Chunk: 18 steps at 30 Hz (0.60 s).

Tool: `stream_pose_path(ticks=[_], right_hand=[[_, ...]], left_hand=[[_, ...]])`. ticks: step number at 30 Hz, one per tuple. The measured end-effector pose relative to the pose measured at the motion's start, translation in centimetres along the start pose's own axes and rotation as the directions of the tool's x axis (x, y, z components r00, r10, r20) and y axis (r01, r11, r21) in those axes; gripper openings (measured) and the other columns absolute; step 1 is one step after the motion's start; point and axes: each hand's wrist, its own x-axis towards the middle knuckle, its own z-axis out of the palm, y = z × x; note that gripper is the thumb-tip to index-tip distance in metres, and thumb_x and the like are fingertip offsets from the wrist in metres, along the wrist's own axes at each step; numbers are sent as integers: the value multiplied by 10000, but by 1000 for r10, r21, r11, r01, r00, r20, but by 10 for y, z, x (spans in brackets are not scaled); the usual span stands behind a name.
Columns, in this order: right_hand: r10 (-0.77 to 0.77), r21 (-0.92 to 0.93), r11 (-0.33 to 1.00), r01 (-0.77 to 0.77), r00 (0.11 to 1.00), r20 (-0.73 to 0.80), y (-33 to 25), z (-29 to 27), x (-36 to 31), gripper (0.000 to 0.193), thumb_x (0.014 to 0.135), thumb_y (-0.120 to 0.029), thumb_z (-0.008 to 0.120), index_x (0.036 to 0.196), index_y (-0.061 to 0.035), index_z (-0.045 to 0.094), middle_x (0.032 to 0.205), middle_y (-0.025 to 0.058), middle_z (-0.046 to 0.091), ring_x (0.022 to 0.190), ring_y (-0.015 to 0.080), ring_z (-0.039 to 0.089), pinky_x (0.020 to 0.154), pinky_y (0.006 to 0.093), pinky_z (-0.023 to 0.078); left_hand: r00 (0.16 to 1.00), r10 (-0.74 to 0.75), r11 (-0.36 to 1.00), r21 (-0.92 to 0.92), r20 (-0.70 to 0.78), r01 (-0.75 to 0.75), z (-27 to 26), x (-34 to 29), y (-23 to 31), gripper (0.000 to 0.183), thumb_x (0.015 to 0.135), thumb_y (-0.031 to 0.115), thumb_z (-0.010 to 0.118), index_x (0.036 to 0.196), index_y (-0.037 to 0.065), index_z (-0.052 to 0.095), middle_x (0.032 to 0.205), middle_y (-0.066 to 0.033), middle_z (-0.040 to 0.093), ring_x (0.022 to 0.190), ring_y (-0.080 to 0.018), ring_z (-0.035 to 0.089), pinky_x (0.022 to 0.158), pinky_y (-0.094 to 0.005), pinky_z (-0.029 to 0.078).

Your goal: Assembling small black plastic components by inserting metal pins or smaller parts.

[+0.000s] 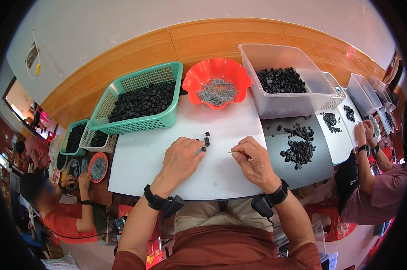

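My left hand [182, 158] rests on the white board [140, 157], its fingertips pinching a small black round part [204, 149]. Two more black parts [207, 136] lie just beyond it on the board. My right hand [253, 159] is curled, holding a thin metal pin [231, 152] that points left toward the left hand. Both wrists wear black bands. A red scalloped bowl [192, 78] of thin grey metal pins stands at the far edge of the board, straight ahead.
A green basket [167, 119] of black parts sits far left, a clear plastic bin [280, 103] of black parts far right. A heap of black parts [298, 146] lies on a grey board at right. Other people work at left and right.
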Motion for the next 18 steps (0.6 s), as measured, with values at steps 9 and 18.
stream_pose_path(ticks=[9,18], right_hand=[[-14,3,1000,14,1000,-2,-1,-2,0,60,908,6,691,962,-4,668,901,89,613,699,205,586,639,312,485],[-18,39,999,18,1000,0,0,0,0,51,920,-8,688,966,-1,668,896,79,608,692,181,559,633,294,467]], left_hand=[[996,-35,996,-75,84,42,1,3,1,217,834,106,737,1044,51,740,965,-119,725,933,-303,652,828,-390,533],[999,-3,988,-154,42,9,-5,-6,16,192,867,78,699,1054,53,737,967,-103,671,927,-304,618,818,-398,517]])
